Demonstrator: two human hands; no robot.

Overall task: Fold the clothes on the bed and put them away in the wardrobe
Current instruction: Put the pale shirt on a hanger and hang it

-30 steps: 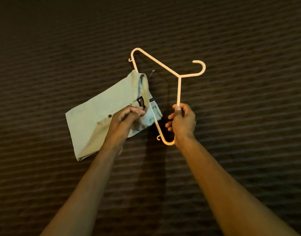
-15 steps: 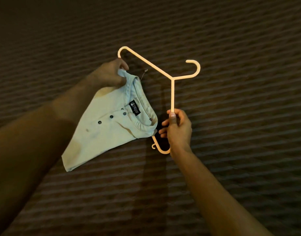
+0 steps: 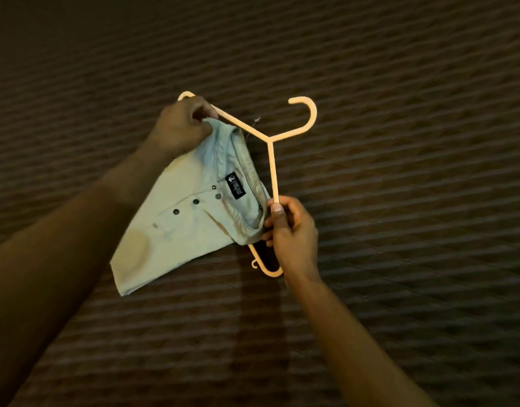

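The left hand (image 3: 179, 127) pinches the shirt (image 3: 179, 227) collar at the hanger's (image 3: 272, 160) upper-left arm end; the right hand (image 3: 292, 230) grips the hanger's other arm, fingers curled round it beside the collar's lower corner. The hanger lies turned, its hook pointing to the upper right of the frame. The folded shirt sits mid-frame, its long axis running from the collar down to the lower left, buttons up. Dark ribbed bed (image 3: 414, 201) cover spreads wide on every side.
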